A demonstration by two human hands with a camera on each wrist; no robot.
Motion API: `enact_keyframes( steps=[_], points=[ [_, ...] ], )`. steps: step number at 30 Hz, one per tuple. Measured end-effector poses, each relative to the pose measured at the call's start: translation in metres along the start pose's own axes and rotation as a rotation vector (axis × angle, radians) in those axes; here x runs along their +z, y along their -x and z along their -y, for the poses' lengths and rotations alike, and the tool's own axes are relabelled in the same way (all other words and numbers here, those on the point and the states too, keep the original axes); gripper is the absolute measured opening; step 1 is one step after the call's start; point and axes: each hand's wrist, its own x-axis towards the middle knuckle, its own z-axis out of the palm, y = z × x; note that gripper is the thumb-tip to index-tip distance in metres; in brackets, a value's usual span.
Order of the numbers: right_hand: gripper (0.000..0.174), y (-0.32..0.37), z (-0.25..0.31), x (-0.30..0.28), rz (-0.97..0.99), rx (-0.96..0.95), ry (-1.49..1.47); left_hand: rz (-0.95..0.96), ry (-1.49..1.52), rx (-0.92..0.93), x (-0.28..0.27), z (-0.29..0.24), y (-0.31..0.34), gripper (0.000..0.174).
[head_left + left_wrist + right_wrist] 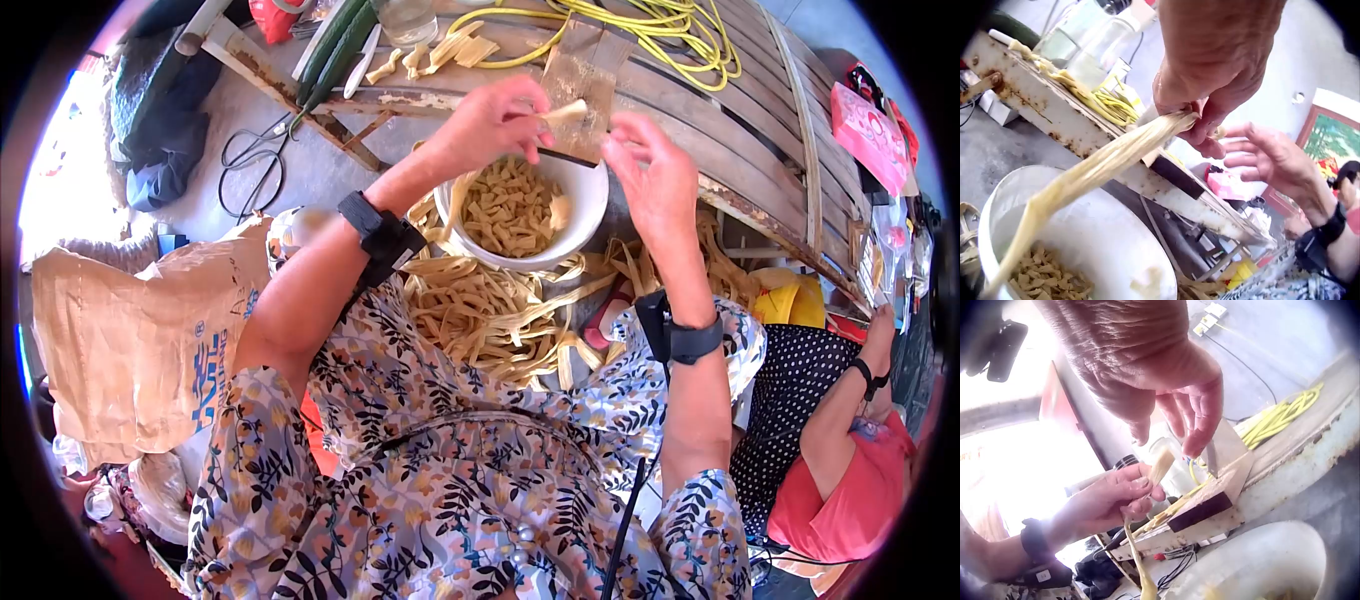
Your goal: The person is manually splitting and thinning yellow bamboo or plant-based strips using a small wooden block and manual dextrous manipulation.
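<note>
My left hand [500,120] pinches a pale yellow fibrous strip [1097,162]. One short end sticks out past the fingertips, and the long end hangs over the white bucket [597,205]. Small cut pieces [510,205] of the same stuff lie inside the bucket. My right hand [655,170] is held apart from the left, fingers loosely bent, with nothing seen between them in the left wrist view. Just below its fingertips, in the right wrist view, a thin grey blade [1212,461] stands at the wooden board [1216,487], which juts over the bench edge.
A heap of long strips [480,310] lies below the bucket. On the slatted bench [760,130] are yellow coiled tubing [690,40], cucumbers [335,50] and more strips [460,48]. A brown paper sack [140,340] stands left; another person [840,470] sits right.
</note>
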Motion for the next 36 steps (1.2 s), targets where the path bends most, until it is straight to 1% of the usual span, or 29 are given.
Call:
enact_keyframes(
  steps=[2,3,4,5,6,7,8,9,10,11,13,14,17,18,21,22,25,26,27,29,30,31,33,34,36],
  points=[
    [0.020,-0.002,-0.005,0.007,0.147,0.097,-0.368,0.011,-0.086,0.065,0.017,-0.002,0.005,0.012],
    [0.017,-0.002,-0.007,0.009,0.218,0.145,-0.553,0.025,-0.102,0.043,0.019,-0.004,0.007,0.012],
    [0.011,-0.002,-0.008,0.010,0.244,0.186,-0.596,0.032,-0.119,0.020,0.019,-0.005,0.009,0.011],
    [0.010,-0.003,-0.011,0.008,0.239,0.160,-0.591,0.036,-0.137,-0.004,0.019,-0.004,0.011,0.010],
    [0.010,-0.004,-0.014,0.004,0.232,0.134,-0.587,0.037,-0.180,-0.001,0.014,0.000,0.012,0.007],
    [0.009,-0.004,-0.017,0.000,0.221,0.107,-0.581,0.008,-0.232,0.017,0.012,0.003,0.013,0.007],
    [0.009,-0.004,-0.021,0.001,0.230,0.025,-0.480,-0.020,-0.283,0.036,0.011,0.005,0.013,0.007],
    [0.009,-0.005,-0.022,0.002,0.199,0.025,-0.435,-0.047,-0.336,0.054,0.011,0.005,0.014,0.008],
    [0.009,-0.006,-0.023,0.004,0.172,0.027,-0.391,-0.119,-0.494,0.198,0.014,0.010,0.014,0.009],
    [0.009,-0.007,-0.023,0.006,0.143,0.028,-0.346,-0.137,-0.589,0.304,0.017,0.012,0.014,0.010],
    [0.010,-0.004,-0.010,0.012,0.276,0.312,-0.239,-0.166,-0.775,0.517,0.026,0.011,0.013,0.012],
    [0.011,-0.003,-0.006,0.014,0.342,0.450,-0.185,-0.153,-0.730,0.474,0.031,0.010,0.014,0.016],
    [0.011,0.004,-0.036,0.022,0.395,0.322,-0.085,-0.013,-0.795,0.444,0.021,0.010,0.018,0.016],
    [0.011,0.006,-0.037,0.019,0.438,0.354,-0.084,0.011,-0.754,0.433,0.015,0.009,0.019,0.014],
    [0.014,0.014,-0.027,0.013,0.782,0.376,-0.461,0.165,-0.578,0.246,-0.003,0.012,0.014,0.013],
    [0.022,0.015,-0.013,0.013,0.904,0.391,-0.545,0.153,-0.469,0.104,-0.006,0.014,0.013,0.013],
    [0.032,0.019,0.004,0.015,0.851,0.409,-1.293,0.064,-0.268,0.087,-0.003,0.014,0.006,0.015],
    [0.039,0.011,-0.003,0.016,0.846,0.414,-1.414,-0.055,-0.062,-0.066,0.005,0.015,0.009,0.018],
    [0.038,0.010,-0.003,0.015,0.771,0.404,-1.350,-0.046,-0.088,-0.025,0.014,0.026,0.006,0.037],
    [0.035,0.006,0.000,0.015,0.626,0.373,-1.215,0.226,0.321,-0.106,0.024,0.031,0.016,0.032],
    [0.032,0.006,0.004,0.017,0.514,0.323,-0.927,0.396,0.622,-0.218,0.029,0.036,0.015,0.036],
    [0.031,0.007,0.004,0.019,0.487,0.277,-0.862,0.483,0.807,-0.327,0.033,0.040,0.015,0.035],
    [0.029,0.012,0.003,0.021,0.430,0.188,-0.734,0.634,1.054,-0.314,0.045,0.044,0.016,0.033],
    [0.027,0.013,0.007,0.015,0.460,0.235,-0.674,0.471,1.049,-0.406,0.051,0.042,0.019,0.030],
    [0.025,0.014,0.002,0.013,0.474,0.233,-0.513,0.485,1.065,-0.427,0.051,0.037,0.017,0.028]
  ],
)
